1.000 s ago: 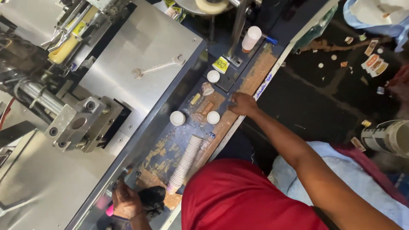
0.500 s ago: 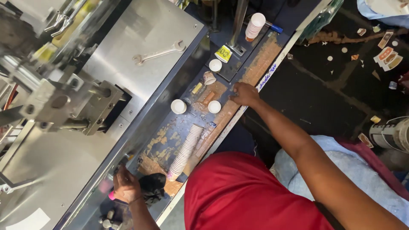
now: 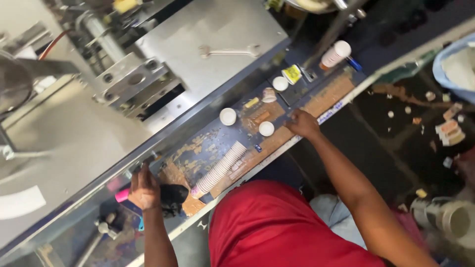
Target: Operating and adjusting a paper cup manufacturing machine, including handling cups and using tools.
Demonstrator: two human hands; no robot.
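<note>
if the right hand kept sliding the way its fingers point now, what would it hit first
Probably the small white cup standing just past the fingers of the right hand on the worn bench. Depth is hard to judge from above, so the hand might pass just beside it.

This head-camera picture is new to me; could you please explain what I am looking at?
The camera sits on a person's head and looks down, so you see their red shirt and both bare arms. In front stands a grey metal machine with a silver spanner lying on its flat top. Along its near edge runs a worn, stained ledge. On it lie a long stack of white paper cups on its side and several single white cups. The left hand rests by a pink object and something black. The right hand touches the ledge's edge, seemingly holding nothing.
</note>
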